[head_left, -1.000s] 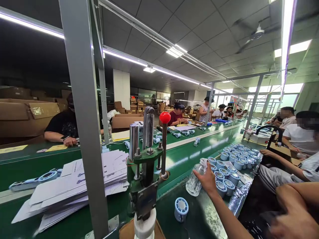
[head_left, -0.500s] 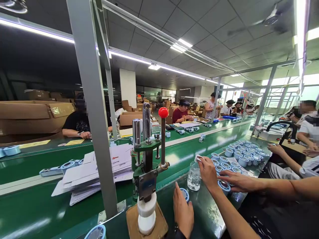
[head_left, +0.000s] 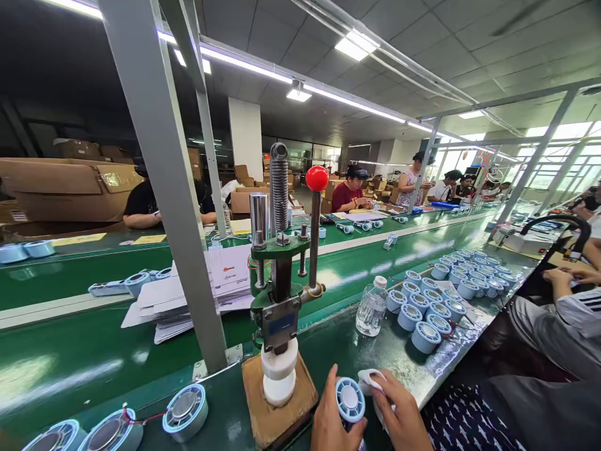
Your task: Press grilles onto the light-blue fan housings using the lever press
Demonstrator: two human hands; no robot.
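Note:
At the bottom centre, my left hand (head_left: 332, 416) is wrapped round a light-blue round part (head_left: 350, 399) with a pale disc in its middle. Close on its right, my right hand (head_left: 399, 410) pinches a white cloth (head_left: 370, 379) beside that part. A capped clear plastic bottle (head_left: 372, 308) with liquid stands upright beyond my hands. Many similar blue parts (head_left: 426, 336) are grouped to the right of the bottle. To the left of my hands stands a green hand press (head_left: 280, 316) with a red ball (head_left: 317, 178) on its lever.
A grey post (head_left: 171, 188) rises left of the press, near stacked white sheets (head_left: 164, 310). Blue parts (head_left: 186, 410) with wires lie at the lower left. A green conveyor (head_left: 338, 266) runs behind. Co-workers sit across it and at the right.
My right hand has come down from the bottle's top to the part, holding the white cloth. My left hand now grips the part. Another person's hand has left the blue parts. The view has shifted.

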